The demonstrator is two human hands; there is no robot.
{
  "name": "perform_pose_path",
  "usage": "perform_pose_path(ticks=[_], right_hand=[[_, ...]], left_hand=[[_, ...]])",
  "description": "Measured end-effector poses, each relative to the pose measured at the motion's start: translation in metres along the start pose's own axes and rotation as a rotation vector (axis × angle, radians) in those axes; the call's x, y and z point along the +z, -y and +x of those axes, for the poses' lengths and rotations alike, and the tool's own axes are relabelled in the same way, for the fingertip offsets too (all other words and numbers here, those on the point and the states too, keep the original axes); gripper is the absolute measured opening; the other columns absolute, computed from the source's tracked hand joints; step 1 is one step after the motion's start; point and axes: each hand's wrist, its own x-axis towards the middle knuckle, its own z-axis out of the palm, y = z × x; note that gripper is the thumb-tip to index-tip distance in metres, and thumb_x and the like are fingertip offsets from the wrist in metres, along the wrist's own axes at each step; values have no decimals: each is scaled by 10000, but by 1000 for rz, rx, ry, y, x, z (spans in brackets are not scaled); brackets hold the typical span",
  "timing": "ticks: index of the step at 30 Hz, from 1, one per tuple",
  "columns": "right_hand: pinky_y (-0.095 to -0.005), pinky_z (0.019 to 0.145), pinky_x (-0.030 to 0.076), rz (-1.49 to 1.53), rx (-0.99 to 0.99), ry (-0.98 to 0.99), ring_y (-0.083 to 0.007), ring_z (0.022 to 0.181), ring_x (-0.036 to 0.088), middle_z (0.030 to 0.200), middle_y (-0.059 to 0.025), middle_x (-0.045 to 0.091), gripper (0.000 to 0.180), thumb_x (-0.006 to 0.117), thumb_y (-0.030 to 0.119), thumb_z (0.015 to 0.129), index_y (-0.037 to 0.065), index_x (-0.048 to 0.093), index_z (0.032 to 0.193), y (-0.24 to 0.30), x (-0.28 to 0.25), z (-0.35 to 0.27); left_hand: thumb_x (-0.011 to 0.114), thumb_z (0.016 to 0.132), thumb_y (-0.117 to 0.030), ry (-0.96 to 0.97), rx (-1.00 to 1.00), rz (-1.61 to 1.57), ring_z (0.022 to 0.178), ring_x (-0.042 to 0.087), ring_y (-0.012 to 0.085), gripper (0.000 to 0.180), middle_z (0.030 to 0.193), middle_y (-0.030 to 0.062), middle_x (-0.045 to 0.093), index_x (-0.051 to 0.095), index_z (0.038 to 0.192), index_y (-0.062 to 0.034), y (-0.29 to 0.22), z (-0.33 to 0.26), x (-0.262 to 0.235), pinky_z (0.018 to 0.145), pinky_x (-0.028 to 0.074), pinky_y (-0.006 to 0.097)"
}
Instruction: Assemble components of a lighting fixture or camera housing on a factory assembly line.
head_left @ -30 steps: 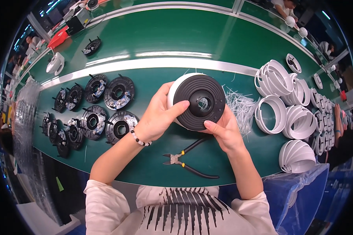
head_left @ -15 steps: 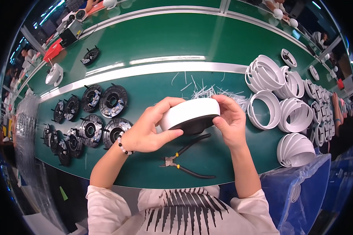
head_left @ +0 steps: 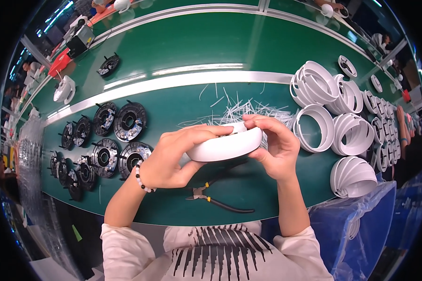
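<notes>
Between my two hands, above the green workbench, is a round white plastic housing (head_left: 226, 146), tilted so its smooth side wall faces me. My left hand (head_left: 176, 152) grips its left end, thumb below and fingers over the top. My right hand (head_left: 276, 147) pinches the right end, with fingertips on the upper rim by a raised white part. Most of the inside is hidden; a little dark shows at the rim. Under the hands lie diagonal cutters (head_left: 199, 192) with black handles and yellow bands, partly covered by the housing and hands.
Several black round bases with circuit parts (head_left: 130, 122) stand at the left. White strips (head_left: 248, 108) are heaped behind my hands. White rings (head_left: 315, 129) are stacked at the right, above a blue bin (head_left: 365, 229) lined with clear plastic. Beyond the metal rail (head_left: 183, 85) runs a green surface.
The housing has been tipped over: its black underside faced me before, and now its white wall and upper rim show. Both hands have turned with it and still hold it.
</notes>
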Motion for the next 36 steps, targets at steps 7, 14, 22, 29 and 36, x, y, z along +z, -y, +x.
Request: perform_pose_path(ticks=[7,14,22,29,36], right_hand=[[-335,890,373,-226,10,-213,-247,1003,521,1056,-163,561,454,696,22,602,-23,533,1024,4,-8,-2],[-355,741,472,-478,-247,-161,-248,823,591,886,-113,619,241,589,-69,640,25,588,862,84,18,4],[-446,712,473,-541,-331,-101,-292,743,576,792,-148,598,71,502,7,789,22,483,855,137,20,-18],[-424,684,461,-773,-235,-373,-268,698,538,726,-134,575,161,492,152,801,9,495,874,104,7,-75],[-372,768,428,-1250,27,-312,-316,855,545,919,-131,588,246,555,-51,654,-19,559,898,65,-27,-67]], left_hand=[[542,574,88,58,94,413,1019,513,283,442,1125,94,533,482,994,-38,18,34,-5,882,375,447],[534,654,-1,-15,203,1045,979,500,233,334,1007,78,541,480,973,-81,141,102,-18,891,341,457],[459,770,-130,-259,81,1152,1081,429,228,253,1123,56,469,494,1020,-140,240,134,11,897,296,512],[503,663,47,-266,316,265,928,531,291,356,987,149,548,508,1013,-19,47,117,-6,808,415,344],[262,910,-349,-527,237,-852,708,530,259,435,861,162,557,431,1100,3,-149,32,-15,707,435,439]])
